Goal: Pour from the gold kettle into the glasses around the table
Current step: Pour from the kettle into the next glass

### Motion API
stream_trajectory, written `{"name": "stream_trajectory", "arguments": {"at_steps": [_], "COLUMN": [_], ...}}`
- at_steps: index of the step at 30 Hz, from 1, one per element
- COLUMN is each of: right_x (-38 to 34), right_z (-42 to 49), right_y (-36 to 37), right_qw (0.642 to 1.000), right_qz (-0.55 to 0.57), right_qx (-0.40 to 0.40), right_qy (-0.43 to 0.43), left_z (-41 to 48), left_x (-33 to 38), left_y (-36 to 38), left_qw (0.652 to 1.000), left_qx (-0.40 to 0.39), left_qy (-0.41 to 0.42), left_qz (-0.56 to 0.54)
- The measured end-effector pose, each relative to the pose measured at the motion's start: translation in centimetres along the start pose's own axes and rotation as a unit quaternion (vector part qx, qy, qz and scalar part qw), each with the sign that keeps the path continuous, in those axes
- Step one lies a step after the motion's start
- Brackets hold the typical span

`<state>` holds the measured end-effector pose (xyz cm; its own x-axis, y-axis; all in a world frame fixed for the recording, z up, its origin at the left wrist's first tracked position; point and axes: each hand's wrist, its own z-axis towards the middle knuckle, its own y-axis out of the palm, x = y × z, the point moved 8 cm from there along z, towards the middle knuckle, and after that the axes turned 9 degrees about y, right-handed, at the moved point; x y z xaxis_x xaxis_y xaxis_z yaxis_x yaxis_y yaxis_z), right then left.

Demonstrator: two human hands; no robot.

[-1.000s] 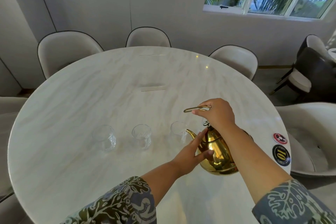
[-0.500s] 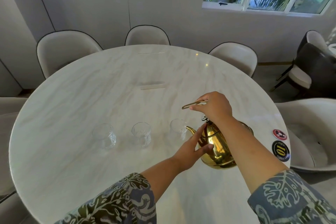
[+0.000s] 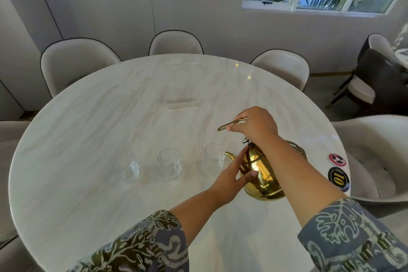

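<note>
A: The gold kettle (image 3: pixel 261 174) is held above the desk (image 3: pixel 88 130) by its thin handle (image 3: pixel 231 123); the right hand (image 3: pixel 256 126) is closed in a grip around that handle, and the left hand (image 3: pixel 231 176) is laid open and flat against the kettle's side, nothing grasped. The spout (image 3: pixel 230 155) is pointed at the nearest glass (image 3: pixel 213 157), just beside its rim.

B: What could be spilled?

A: No stream is seen yet. If the kettle is tipped before the spout is brought over the rim, the desk is likely to be wetted. The light glass could also be knocked by the spout. Two more glasses, the middle one (image 3: pixel 169 163) and the far one (image 3: pixel 125 165), are stood close in the row, so a toppled glass may be sent into them.
</note>
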<state>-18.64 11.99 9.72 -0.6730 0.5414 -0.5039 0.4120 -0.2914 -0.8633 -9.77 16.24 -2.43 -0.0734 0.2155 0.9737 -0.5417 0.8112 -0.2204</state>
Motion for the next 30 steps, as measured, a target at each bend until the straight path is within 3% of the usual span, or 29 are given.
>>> {"name": "stream_trajectory", "arguments": {"at_steps": [30], "right_x": [-1.2], "right_z": [0.5], "right_y": [-0.7], "right_qw": [0.999], "right_qz": [-0.032], "right_qx": [-0.002], "right_qy": [-0.029], "left_z": [0.4], "left_x": [1.0], "left_y": [0.0], "left_qw": [0.999], "left_qx": [0.027], "left_qy": [0.006], "left_qz": [-0.019]}}
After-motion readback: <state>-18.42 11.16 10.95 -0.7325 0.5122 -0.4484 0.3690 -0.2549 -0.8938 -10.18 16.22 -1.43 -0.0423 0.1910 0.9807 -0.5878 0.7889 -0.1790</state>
